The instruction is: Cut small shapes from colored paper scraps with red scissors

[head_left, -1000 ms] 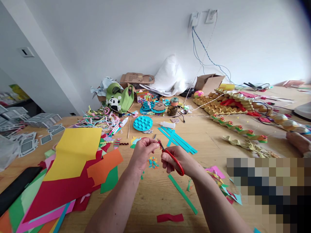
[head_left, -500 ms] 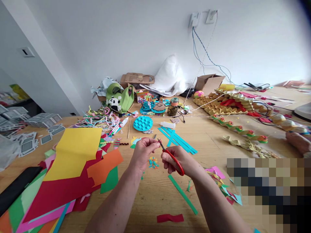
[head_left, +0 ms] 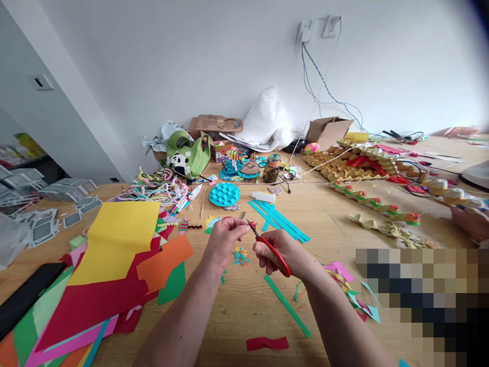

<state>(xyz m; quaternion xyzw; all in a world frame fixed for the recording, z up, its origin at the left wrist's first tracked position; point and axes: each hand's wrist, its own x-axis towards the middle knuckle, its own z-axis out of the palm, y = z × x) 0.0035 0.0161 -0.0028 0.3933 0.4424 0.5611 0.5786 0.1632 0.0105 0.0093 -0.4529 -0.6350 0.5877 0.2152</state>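
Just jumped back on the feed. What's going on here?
A person is at a craft table, with the red-handled scissors in the right hand. The left hand is pinched close to the blades; whatever it may hold is too small to make out. Tiny paper bits lie in a heap below the hands. Blue strips lie beyond them, a green strip nearer. Another person's hand shows at the right edge.

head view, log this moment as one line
left hand: fingers pinched | right hand: holding red scissors | paper bits: on table | green strip: on table
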